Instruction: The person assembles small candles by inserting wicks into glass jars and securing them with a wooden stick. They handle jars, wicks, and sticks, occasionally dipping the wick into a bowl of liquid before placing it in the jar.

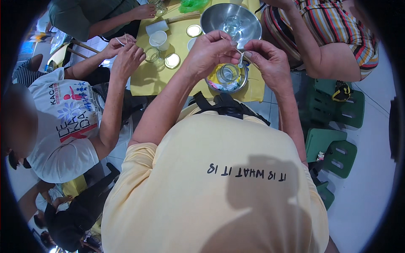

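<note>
white string (pixel 241 57) is stretched in a short piece between two bare hands, raised over the near edge of a yellow tablecloth (pixel 141 86). the left hand (pixel 211 54) has its thumb and fingertips pinched together on one part of the string; the right hand (pixel 270 61) pinches it just beside, thumb against finger. whether the string is knotted cannot be told at this size.

below the hands sits a small metal bowl (pixel 246 78) with yellow and other coloured material inside, and a glass jar (pixel 229 73) standing in it. beyond is a large metal bowl (pixel 211 23) holding another clear glass piece (pixel 232 25).

to the left on the cloth lie a round lid (pixel 172 61) and, farther off, a second lid (pixel 194 30). near them stand a white cup (pixel 159 39) and an open jar (pixel 152 54).

at the left, a co-worker in a white shirt (pixel 69 114) holds a white strand (pixel 120 41) and a thin stick in both hands. green chairs (pixel 341 158) stand at the right, near a person in striped clothing (pixel 322 21).
</note>
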The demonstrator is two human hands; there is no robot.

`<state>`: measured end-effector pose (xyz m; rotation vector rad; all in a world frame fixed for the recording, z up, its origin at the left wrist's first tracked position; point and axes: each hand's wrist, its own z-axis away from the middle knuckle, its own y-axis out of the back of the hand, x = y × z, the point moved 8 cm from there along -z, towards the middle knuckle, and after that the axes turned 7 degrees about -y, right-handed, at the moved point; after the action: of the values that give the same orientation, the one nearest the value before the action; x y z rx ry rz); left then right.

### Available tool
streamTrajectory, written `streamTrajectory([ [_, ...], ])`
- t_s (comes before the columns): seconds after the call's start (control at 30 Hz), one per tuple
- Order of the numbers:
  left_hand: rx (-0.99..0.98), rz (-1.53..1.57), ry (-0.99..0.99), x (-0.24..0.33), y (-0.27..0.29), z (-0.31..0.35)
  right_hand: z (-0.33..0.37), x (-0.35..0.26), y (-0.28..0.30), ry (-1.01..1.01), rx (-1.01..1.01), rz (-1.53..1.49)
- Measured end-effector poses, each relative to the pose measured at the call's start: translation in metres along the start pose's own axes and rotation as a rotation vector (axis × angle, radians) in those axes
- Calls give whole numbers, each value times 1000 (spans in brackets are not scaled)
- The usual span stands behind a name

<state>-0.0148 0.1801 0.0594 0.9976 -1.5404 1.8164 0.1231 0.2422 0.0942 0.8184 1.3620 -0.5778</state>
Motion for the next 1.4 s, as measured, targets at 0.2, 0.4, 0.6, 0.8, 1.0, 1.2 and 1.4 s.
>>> streamTrajectory([
  [0.2,-87,-206,-41,16,3,0,0,0,-12,-27,-55,111],
  [0.4,-171,-318,-114,22,-5,2,1,1,-12,-83,-73,202],
  [0.6,-191,-453,-171,22,-4,6,6,-4,-16,-25,-75,291],
  [0.8,-290,-1200,-483,34,-24,24,14,-8,-22,24,-40,432],
  [1.0,-319,-1434,-740,40,-38,35,15,3,-20,-17,-83,377],
  [1.2,-353,-1459,-772,40,-42,37,13,13,-21,-43,-168,291],
  [1.4,-410,-1453,-801,33,-44,32,13,26,-21,-63,-245,266],
])
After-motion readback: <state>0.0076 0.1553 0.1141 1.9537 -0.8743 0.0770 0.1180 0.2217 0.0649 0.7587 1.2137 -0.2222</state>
